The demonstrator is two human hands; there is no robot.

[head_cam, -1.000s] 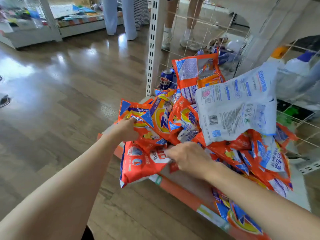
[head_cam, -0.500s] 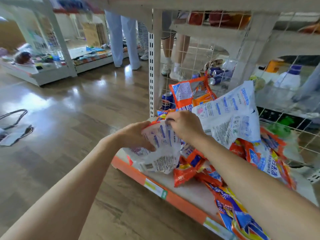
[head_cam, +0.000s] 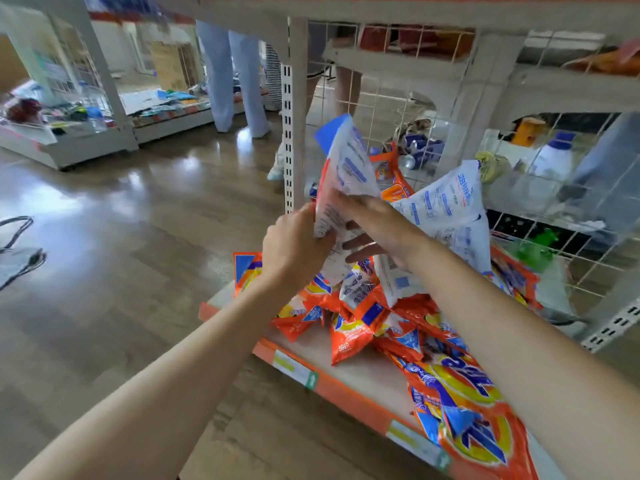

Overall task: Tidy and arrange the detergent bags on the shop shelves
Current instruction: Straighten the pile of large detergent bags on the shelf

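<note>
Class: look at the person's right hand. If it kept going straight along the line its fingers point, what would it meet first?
The right hand points left, toward the left hand; the white detergent bag held between them comes first. Depth is unclear.

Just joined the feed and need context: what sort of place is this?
Most likely a small shop aisle: orange detergent bags piled on a low white shelf with an orange price-label strip, a white wire-grid shelf back, and more stocked shelving across the wooden floor.
</note>
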